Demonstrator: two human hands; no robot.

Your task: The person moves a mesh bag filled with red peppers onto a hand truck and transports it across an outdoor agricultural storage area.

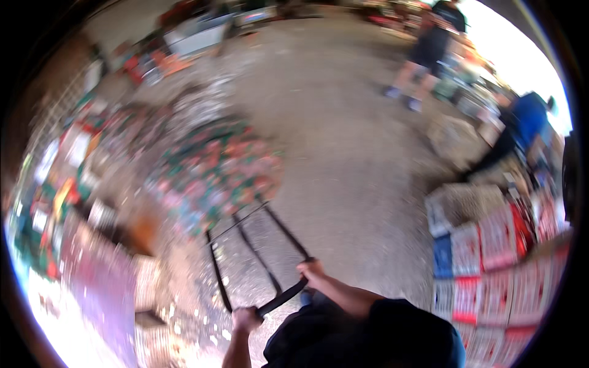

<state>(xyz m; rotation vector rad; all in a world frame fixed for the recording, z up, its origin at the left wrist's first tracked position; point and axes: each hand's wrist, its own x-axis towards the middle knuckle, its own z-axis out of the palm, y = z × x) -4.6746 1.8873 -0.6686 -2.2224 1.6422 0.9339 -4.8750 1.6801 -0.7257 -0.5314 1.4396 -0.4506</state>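
Both of my hands grip the black handle of a cart with dark metal side bars. My left hand is closed round its left end, and my right hand round its right end, a little farther forward. Beyond the bars, at the cart's far end, lies a wide mottled red, pink and green load. Blur hides what that load is made of, and the cart's wheels do not show.
Stacked red and white cartons line the right side. A person in blue bends there, and another person in dark clothes stands farther back. Boxes and clutter run along the left. A white bin stands at the back.
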